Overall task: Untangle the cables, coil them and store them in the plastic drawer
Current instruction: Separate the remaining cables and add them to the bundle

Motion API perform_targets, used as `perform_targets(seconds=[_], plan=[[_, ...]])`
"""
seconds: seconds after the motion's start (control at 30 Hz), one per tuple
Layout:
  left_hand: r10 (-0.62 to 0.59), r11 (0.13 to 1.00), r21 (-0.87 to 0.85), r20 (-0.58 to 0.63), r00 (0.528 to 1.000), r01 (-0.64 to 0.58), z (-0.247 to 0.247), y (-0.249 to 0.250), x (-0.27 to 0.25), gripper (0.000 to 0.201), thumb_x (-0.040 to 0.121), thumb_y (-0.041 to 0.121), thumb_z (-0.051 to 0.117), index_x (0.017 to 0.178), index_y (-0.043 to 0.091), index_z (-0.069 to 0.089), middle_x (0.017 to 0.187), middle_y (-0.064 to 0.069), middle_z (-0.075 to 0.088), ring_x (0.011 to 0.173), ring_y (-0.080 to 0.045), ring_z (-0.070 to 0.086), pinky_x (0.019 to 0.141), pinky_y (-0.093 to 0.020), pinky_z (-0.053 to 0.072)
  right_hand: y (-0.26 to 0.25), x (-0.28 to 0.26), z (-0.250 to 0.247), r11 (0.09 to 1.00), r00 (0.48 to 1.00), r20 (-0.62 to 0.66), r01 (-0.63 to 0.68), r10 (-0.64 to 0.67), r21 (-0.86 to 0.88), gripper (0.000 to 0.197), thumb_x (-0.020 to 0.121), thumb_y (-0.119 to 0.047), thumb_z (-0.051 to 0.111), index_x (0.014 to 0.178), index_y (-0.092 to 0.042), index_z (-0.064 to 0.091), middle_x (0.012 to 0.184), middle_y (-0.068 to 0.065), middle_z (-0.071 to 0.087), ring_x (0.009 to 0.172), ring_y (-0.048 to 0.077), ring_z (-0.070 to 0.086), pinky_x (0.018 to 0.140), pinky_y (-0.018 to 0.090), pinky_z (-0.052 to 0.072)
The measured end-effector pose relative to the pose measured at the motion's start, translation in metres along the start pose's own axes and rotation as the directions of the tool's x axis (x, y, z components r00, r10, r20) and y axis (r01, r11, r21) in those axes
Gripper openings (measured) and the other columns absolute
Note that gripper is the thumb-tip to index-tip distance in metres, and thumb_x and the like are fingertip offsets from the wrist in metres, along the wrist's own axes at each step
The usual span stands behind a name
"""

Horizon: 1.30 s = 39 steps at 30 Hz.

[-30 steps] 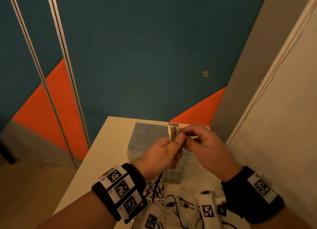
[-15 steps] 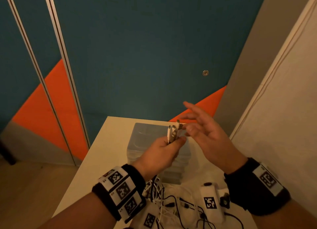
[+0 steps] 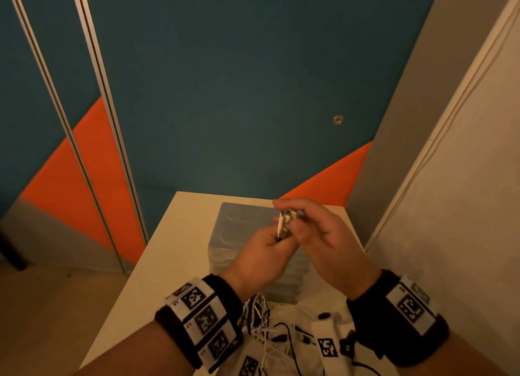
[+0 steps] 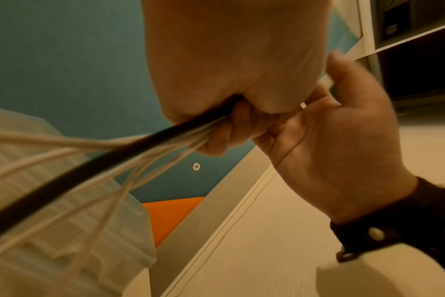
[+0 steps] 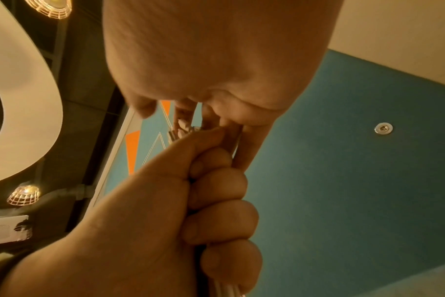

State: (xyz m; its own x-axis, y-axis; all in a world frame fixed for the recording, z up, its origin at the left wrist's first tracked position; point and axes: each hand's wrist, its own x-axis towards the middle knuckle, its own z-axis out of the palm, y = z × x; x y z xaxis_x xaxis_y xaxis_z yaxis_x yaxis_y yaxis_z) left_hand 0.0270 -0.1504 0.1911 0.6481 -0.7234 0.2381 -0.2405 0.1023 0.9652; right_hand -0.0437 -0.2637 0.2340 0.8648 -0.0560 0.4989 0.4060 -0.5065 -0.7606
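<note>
A: L hand?
B: Left hand [image 3: 263,253] fisted round a bunch of thin white cables plus one black cable [image 4: 94,166]; metal plug ends [image 3: 285,223] stick up out of the fist, w/ the thumb pressed on them.
A: R hand?
B: Right hand [image 3: 323,240] at 3 o'clock of the left, touching it. Its fingers [image 3: 284,204] curl over the plug tips; whether they actually pinch one, can't tell.
A: Rest of the cables?
B: Hang down from the fist into a tangled black-and-white pile [image 3: 270,330] on the cream worktop [image 3: 168,249], at 6 o'clock.
A: Drawer?
B: Translucent grey plastic drawer unit [image 3: 242,229] under the hands, 12 o'clock of the pile. Looks closed.
</note>
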Motion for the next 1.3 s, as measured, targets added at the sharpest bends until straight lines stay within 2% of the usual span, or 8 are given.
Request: perform_targets(seconds=[0.1,0.3,0.53,0.63,0.77,1.0,1.17,1.3], plan=[[0.04,0.999,-0.029,0.021,0.999,-0.04,-0.001,0.001,0.002,0.02,0.097,-0.01,0.042,0.1,-0.007,0.062,0.084,0.004,0.062,0.074,0.003,0.058,0.067,-0.017,0.047,0.0,0.001,0.001,0.996,0.999,0.042,0.021,-0.017,-0.087,0.036,0.082,-0.041,0.065,0.115,-0.036,0.053,0.1,-0.009,0.063,0.093,0.015,0.062,0.083,0.035,0.051],[0.048,0.998,0.029,-0.01,0.999,-0.047,-0.002,0.006,0.001,0.038,0.087,-0.019,0.046,0.077,0.015,0.059,0.059,0.02,0.061,0.056,0.009,0.052,0.056,-0.007,0.039,0.005,0.001,0.003,0.979,0.995,0.096,0.0,0.02,-0.204,0.022,0.09,-0.045,0.05,0.11,-0.037,0.045,0.095,-0.012,0.061,0.088,0.012,0.062,0.078,0.034,0.051],[-0.035,0.996,-0.082,-0.053,0.998,0.03,0.004,-0.002,-0.004,0.014,0.087,0.01,0.054,0.081,0.0,0.062,0.072,-0.006,0.059,0.069,-0.016,0.051,0.063,-0.032,0.041,0.012,-0.006,0.015,0.988,0.998,0.022,-0.055,0.058,-0.143,0.016,0.095,-0.036,0.047,0.111,-0.035,0.048,0.108,-0.009,0.066,0.1,0.009,0.063,0.088,0.04,0.05],[-0.098,0.99,-0.108,-0.08,0.992,0.089,0.006,-0.001,-0.005,0.019,0.091,0.015,0.056,0.074,0.007,0.058,0.063,-0.005,0.051,0.06,-0.017,0.043,0.056,-0.033,0.034,0.012,-0.01,0.012,0.999,0.995,0.083,-0.054,0.053,0.007,0.039,0.094,-0.048,0.048,0.132,-0.04,0.043,0.129,-0.011,0.059,0.119,0.005,0.055,0.102,0.028,0.044],[-0.179,0.982,-0.084,-0.173,0.968,0.167,0.003,0.005,-0.006,0.041,0.098,0.03,0.058,0.063,0.013,0.044,0.059,-0.01,0.033,0.055,-0.02,0.029,0.053,-0.032,0.026,0.036,-0.022,-0.009,0.975,0.97,-0.167,-0.152,0.18,0.165,0.043,0.088,-0.062,0.047,0.128,-0.048,0.045,0.126,-0.011,0.06,0.122,0.012,0.055,0.102,0.03,0.044],[-0.192,0.98,-0.089,-0.176,0.966,0.179,-0.009,0.007,-0.007,0.047,0.097,0.031,0.057,0.069,-0.004,0.043,0.064,-0.012,0.038,0.061,-0.025,0.031,0.062,-0.037,0.032,0.163,-0.093,-0.042,0.693,0.769,-0.203,-0.636,0.607,-0.338,0.017,0.093,-0.014,0.057,0.104,-0.028,0.059,0.121,0.002,0.056,0.096,0.012,0.059,0.082,0.021,0.041],[-0.221,0.974,-0.079,-0.171,0.96,0.21,-0.011,0.007,-0.009,0.039,0.098,0.027,0.057,0.069,0.004,0.046,0.064,-0.012,0.038,0.06,-0.026,0.032,0.062,-0.037,0.034,0.233,-0.15,-0.029,0.377,0.519,-0.034,-0.662,0.854,-0.648,0.034,0.097,-0.026,0.049,0.131,-0.018,0.049,0.142,0.008,0.044,0.128,0.021,0.046,0.107,0.025,0.033],[-0.225,0.974,-0.063,-0.181,0.957,0.217,-0.015,0.001,-0.01,0.037,0.095,0.03,0.059,0.068,0.006,0.049,0.062,-0.012,0.04,0.059,-0.024,0.035,0.063,-0.037,0.036,0.259,-0.181,-0.012,0.214,0.289,-0.017,-0.746,0.957,-0.63,0.064,0.098,-0.046,0.042,0.15,-0.016,0.022,0.158,0.007,0.021,0.142,0.023,0.029,0.114,0.028,0.025]])
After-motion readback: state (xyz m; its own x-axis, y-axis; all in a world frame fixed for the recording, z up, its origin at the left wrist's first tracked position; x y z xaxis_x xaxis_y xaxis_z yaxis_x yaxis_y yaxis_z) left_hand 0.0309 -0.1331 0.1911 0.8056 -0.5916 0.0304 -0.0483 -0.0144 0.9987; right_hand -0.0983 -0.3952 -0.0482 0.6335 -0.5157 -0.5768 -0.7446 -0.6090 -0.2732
